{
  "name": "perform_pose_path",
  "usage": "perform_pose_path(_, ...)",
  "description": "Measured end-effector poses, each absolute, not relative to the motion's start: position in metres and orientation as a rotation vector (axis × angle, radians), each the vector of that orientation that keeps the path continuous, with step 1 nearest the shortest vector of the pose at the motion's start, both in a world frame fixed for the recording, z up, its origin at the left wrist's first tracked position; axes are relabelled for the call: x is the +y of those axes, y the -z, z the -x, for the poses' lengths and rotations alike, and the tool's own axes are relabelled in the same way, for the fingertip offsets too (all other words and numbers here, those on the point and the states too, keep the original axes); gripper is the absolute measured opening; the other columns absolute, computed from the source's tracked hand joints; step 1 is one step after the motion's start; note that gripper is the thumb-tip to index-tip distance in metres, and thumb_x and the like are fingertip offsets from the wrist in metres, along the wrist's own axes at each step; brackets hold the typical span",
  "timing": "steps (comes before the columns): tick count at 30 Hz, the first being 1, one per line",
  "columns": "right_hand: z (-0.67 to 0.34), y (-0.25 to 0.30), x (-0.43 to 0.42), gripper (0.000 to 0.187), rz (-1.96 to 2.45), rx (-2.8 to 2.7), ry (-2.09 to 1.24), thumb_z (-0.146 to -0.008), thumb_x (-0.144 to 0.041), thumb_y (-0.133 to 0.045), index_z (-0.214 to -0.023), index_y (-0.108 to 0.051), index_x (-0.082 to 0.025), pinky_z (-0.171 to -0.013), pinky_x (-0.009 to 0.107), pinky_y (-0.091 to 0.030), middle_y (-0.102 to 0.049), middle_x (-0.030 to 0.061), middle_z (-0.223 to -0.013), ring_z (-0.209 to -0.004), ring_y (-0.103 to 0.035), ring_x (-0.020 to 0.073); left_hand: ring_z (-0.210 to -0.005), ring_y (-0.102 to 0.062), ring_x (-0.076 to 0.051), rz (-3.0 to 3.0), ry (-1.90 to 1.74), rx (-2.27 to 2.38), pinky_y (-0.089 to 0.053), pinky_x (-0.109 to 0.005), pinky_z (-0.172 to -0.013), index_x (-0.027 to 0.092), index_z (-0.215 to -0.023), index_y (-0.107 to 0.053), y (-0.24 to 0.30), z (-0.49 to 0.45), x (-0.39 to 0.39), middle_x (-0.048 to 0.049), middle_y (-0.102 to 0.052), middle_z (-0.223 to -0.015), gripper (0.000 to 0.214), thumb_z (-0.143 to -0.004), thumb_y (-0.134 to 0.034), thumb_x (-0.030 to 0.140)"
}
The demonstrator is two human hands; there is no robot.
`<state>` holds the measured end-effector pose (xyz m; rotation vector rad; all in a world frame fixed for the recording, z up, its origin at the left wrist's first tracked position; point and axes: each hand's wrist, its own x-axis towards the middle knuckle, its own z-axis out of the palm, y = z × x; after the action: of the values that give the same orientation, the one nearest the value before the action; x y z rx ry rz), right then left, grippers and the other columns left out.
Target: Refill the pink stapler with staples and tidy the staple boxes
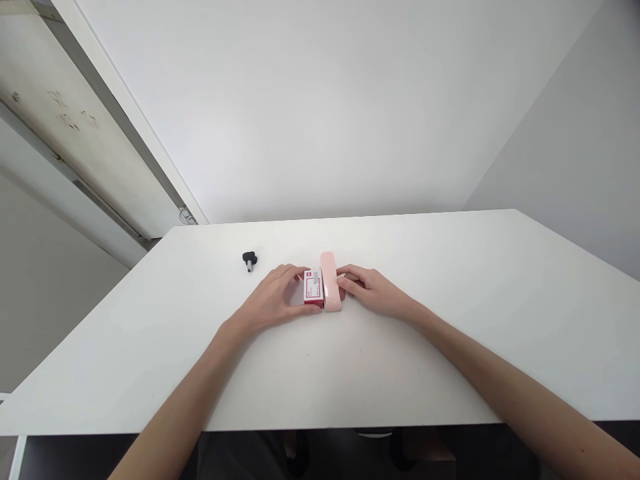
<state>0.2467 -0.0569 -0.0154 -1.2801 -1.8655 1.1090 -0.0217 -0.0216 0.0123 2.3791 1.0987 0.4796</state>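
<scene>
A small white-and-red box [313,285] with printing on it lies on the table, its right side against or very close to a pink stapler [331,283]. My left hand [275,297] holds the box, thumb at its near edge and fingers at its far edge. The stapler lies lengthwise away from me. From the right, my right hand [373,290] has its curled fingers and thumb at the stapler's right side. Some of those fingertips are hidden under the hand.
A small black object with a silver metal barrel [249,261] lies at the back left of the white table [320,373]. A white wall [320,120] rises behind the far edge. Cables [187,215] show past the back left corner.
</scene>
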Motion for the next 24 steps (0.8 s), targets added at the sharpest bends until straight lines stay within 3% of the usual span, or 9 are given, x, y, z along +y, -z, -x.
perform_pose_path(4,-0.247,0.015,-0.057,0.042,1.283,-1.877,-1.094,-0.107,-0.055,-0.041,-0.13,-0.064,-0.029,-0.07,0.034,-0.045,-0.078,0.0018,-0.097,-0.083,-0.064,0.0212,-0.116,-0.06,-0.029,-2.301,-0.573,1.173,-0.051,-0.043,-0.097,0.027,-0.143,-0.052,-0.007,0.025,-0.019,-0.0106,-0.06,-0.131,0.077,-0.079,-0.077,0.062)
perform_pose_path(8,-0.245,0.017,-0.057,0.041,1.302,-1.861,-1.066,-0.106,-0.056,-0.041,-0.129,-0.064,-0.03,-0.07,0.034,-0.047,-0.076,0.0011,-0.091,-0.08,-0.064,0.0207,-0.083,-0.061,-0.02,-2.104,-0.625,1.308,-0.05,-0.036,-0.078,0.024,-0.139,-0.05,-0.007,0.02,-0.021,-0.0029,-0.064,-0.094,0.051,-0.102,-0.042,0.058)
perform_pose_path(11,-0.244,0.02,-0.056,0.039,1.299,-1.823,-1.039,-0.107,-0.054,-0.041,-0.131,-0.06,-0.03,-0.074,0.036,-0.05,-0.075,0.0006,-0.09,-0.083,-0.065,0.0212,-0.075,-0.06,-0.019,-1.982,-0.618,1.286,-0.048,-0.034,-0.075,0.025,-0.141,-0.046,-0.009,0.015,-0.026,0.0014,-0.064,-0.08,0.052,-0.106,-0.026,0.059)
perform_pose_path(15,-0.243,0.024,-0.055,0.035,1.303,-1.765,-0.812,-0.105,-0.051,-0.047,-0.131,-0.059,-0.029,-0.082,0.039,-0.053,-0.072,0.0048,-0.109,-0.097,-0.065,0.0229,-0.078,-0.062,-0.019,-1.944,-0.675,1.243,-0.047,-0.033,-0.077,0.026,-0.14,-0.047,-0.009,0.011,-0.028,0.0008,-0.068,-0.081,0.054,-0.107,-0.024,0.062)
perform_pose_path(19,-0.243,0.027,-0.057,0.032,1.236,-1.812,-0.538,-0.104,-0.045,-0.05,-0.132,-0.056,-0.03,-0.09,0.043,-0.054,-0.064,0.0092,-0.126,-0.11,-0.063,0.0256,-0.07,-0.059,-0.018,-1.879,-0.758,1.26,-0.045,-0.031,-0.069,0.027,-0.126,-0.053,-0.002,0.01,-0.022,0.0026,-0.063,-0.072,0.05,-0.107,-0.024,0.063)
perform_pose_path(24,-0.238,0.012,-0.058,0.045,1.057,-2.069,-0.317,-0.099,-0.043,-0.061,-0.141,-0.054,-0.031,-0.108,0.053,-0.049,-0.054,0.013,-0.141,-0.133,-0.053,0.0321,-0.061,-0.052,-0.017,-1.762,-1.032,1.353,-0.041,-0.03,-0.064,0.025,-0.108,-0.053,0.006,0.011,-0.008,0.0046,-0.052,-0.063,0.045,-0.108,-0.025,0.059)
